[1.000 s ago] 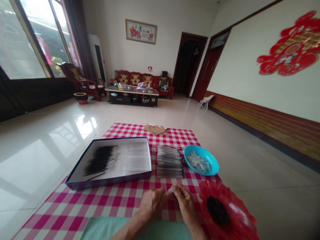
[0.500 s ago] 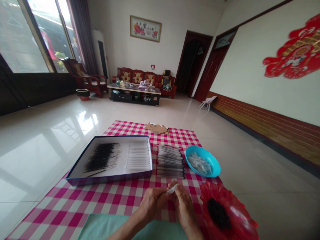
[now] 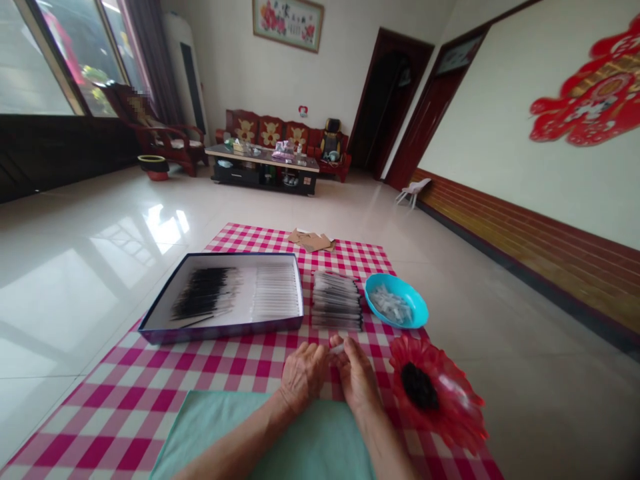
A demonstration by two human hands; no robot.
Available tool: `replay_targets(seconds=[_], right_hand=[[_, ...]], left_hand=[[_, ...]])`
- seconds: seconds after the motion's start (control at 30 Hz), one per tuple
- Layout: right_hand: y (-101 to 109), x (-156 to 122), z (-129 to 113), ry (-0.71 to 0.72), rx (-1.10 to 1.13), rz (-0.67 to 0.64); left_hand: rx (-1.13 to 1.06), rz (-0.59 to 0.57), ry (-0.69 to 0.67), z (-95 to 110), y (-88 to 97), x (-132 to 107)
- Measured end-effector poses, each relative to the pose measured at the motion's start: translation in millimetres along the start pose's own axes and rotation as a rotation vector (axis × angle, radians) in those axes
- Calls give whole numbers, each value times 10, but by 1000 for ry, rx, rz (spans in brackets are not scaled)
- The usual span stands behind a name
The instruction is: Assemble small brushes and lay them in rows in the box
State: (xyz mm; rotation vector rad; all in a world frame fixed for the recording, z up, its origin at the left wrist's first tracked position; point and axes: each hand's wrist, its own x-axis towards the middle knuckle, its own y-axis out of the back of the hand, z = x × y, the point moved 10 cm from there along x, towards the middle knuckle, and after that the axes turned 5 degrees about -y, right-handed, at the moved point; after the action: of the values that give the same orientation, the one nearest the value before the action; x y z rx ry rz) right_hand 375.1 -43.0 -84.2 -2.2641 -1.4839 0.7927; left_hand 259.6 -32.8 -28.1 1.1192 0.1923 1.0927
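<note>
The right hand (image 3: 359, 377) is pinching a white piece (image 3: 338, 349), slackness possibly risking a drop. Whether the left hand (image 3: 303, 375) is gripping is unclear.

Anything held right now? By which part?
Right hand: a small whitish piece, pinched near its right end. Whether the left hand grips it too can't be told.

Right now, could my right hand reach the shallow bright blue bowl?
Probably yes: only pink checked cloth lies between the right hand and the bowl, though that hand holds a small whitish piece.
</note>
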Motion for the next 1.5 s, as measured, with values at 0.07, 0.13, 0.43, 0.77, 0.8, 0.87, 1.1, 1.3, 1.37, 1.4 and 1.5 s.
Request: replay_targets(seconds=[0.07, 0.13, 0.43, 0.77, 0.8, 0.87, 1.1, 1.3, 1.37, 1.4, 1.5], right_hand=[[-40, -39, -18, 10, 6, 2], [-65, -79, -62, 25, 15, 6], [87, -11, -723, 107, 116, 43], [55, -23, -742, -42, -206, 26], [113, 65, -881, -11, -233, 61], [246, 288, -1173, 37, -260, 129], [804, 904, -1770, 97, -465, 437], [760, 715, -1825, 253, -622, 462], [568, 511, -1725, 320, -650, 382], [467, 392, -1633, 342, -665, 338], [89, 48, -1177, 404, -841, 87]], left_hand=[[-117, 0, 22, 16, 27, -7], [-337, -3, 108, -9, 50, -23], [-1544, -549, 764, 5, -513, -645], [-1715, -377, 561, -115, -506, -473], [-1751, -372, 587, -138, -532, -484], [-1815, -353, 634, -182, -581, -508], [-1879, -315, 611, -204, -602, -507], [-1891, -305, 635, -227, -618, -502], [-1903, -300, 633, -227, -620, -504], [-1910, -301, 635, -224, -622, -507], [-1932, -309, 632, -206, -617, -508]])
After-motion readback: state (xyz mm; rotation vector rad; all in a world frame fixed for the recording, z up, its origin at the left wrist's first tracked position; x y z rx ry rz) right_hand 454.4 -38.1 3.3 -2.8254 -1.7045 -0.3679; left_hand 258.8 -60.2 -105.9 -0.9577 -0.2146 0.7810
